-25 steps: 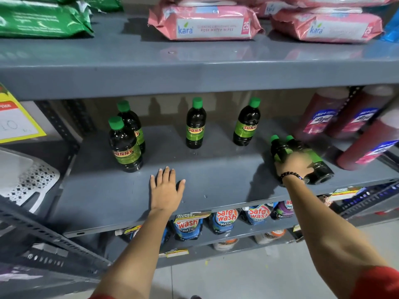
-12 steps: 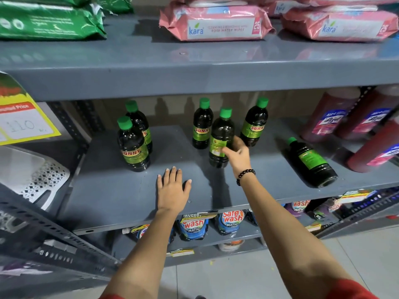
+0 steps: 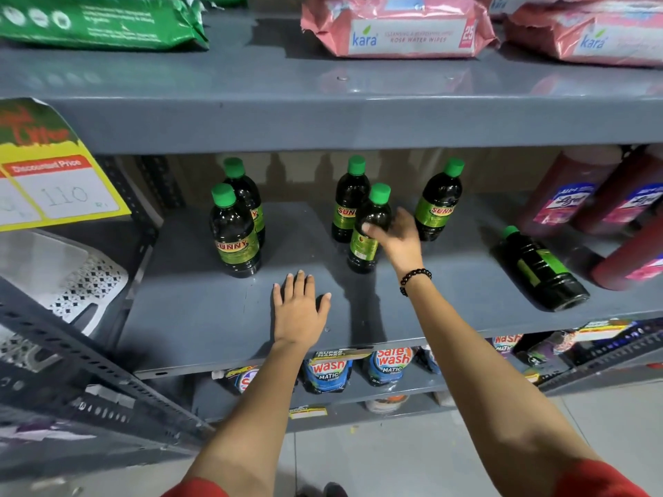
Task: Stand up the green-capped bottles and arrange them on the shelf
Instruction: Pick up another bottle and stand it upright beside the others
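Observation:
Several dark bottles with green caps and green SUNNY labels stand on the grey middle shelf (image 3: 201, 317). Two stand at the left, one in front (image 3: 234, 234) and one behind (image 3: 247, 195). Two more stand at the back, in the middle (image 3: 348, 202) and further right (image 3: 439, 202). In front of those is an upright bottle (image 3: 369, 224), and my right hand (image 3: 400, 242) wraps its right side with the thumb across its front. One bottle (image 3: 541, 270) lies on its side at the right, cap toward the back. My left hand (image 3: 299, 312) rests flat on the shelf, fingers spread.
Red bottles (image 3: 567, 195) with pink labels lean at the far right, close to the lying bottle. Pink wipe packs (image 3: 401, 30) and green packs (image 3: 100, 23) sit on the shelf above. A yellow price tag (image 3: 53, 181) hangs at the left. Blue wash pouches (image 3: 328, 371) fill the shelf below.
My right hand lifted one of two lying bottles from the right, carried it left and stood it upright in front of the middle bottles. My left hand stayed flat.

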### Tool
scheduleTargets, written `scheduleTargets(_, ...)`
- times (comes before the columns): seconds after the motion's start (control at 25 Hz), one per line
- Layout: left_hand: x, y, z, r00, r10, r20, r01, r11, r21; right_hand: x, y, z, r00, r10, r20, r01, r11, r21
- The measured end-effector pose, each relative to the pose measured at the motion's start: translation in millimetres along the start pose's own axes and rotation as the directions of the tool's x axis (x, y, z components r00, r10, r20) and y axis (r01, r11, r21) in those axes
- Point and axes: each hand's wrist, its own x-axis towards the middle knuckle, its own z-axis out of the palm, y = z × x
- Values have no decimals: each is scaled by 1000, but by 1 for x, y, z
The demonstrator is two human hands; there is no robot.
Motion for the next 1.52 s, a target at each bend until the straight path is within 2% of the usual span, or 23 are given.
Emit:
scheduleTargets(0.04, 0, 0, 0, 1000, 2, 0, -2, 1000, -3, 1, -14, 4, 993, -66, -102, 62, 997, -42)
scheduleTargets(0.08, 1, 0, 0, 1000, 4, 1, -4, 1000, -5, 5, -29, 7, 975, -144, -167, 117, 980, -159)
scheduleTargets(0.12, 1, 0, 0, 1000, 6, 2, -6, 1000, -5, 8, -42, 11, 962, -217, -166, 153, 931, -332)
scheduleTargets(0.2, 0, 0, 0, 1000, 7, 0, -7, 1000, 3, 12, -62, 14, 949, -314, -36, 219, 734, -643)
scheduleTargets(0.24, 0, 0, -1, 1000, 9, -4, -9, 1000, 8, 14, -68, 14, 940, -339, 41, 265, 648, -714)
scheduleTargets(0.28, 0, 0, -1, 1000, 11, -5, -11, 1000, 9, 16, -73, 12, 933, -340, 121, 317, 611, -726)
scheduleTargets(0.32, 0, 0, 0, 1000, 12, -5, -12, 1000, 5, 16, -77, 9, 932, -303, 200, 353, 629, -693)
scheduleTargets(0.4, 0, -1, 1, 1000, 13, -8, -13, 1000, -2, 16, -87, 4, 919, -167, 356, 356, 737, -574)
scheduleTargets(0.48, 0, -1, 1, 1000, 10, -5, -10, 1000, 0, 16, -92, 5, 900, -109, 423, 360, 734, -576)
scheduleTargets(0.64, 0, -2, 2, 1000, 10, -14, -10, 1000, 0, 13, -93, 9, 899, -204, 387, 424, 622, -658)
scheduleTargets(0.8, 0, -2, 1, 1000, 7, -9, -7, 1000, -11, 20, -92, 9, 887, -229, 400, 455, 577, -678)
scheduleTargets(1.16, -1, 0, -1, 1000, -14, -16, 13, 999, -51, 27, -89, 2, 853, -225, 471, 497, 625, -602)
scheduleTargets(1.52, -1, 2, -2, 1000, -15, -9, 15, 1000, -20, 19, -89, -1, 864, -233, 446, 488, 602, -632)
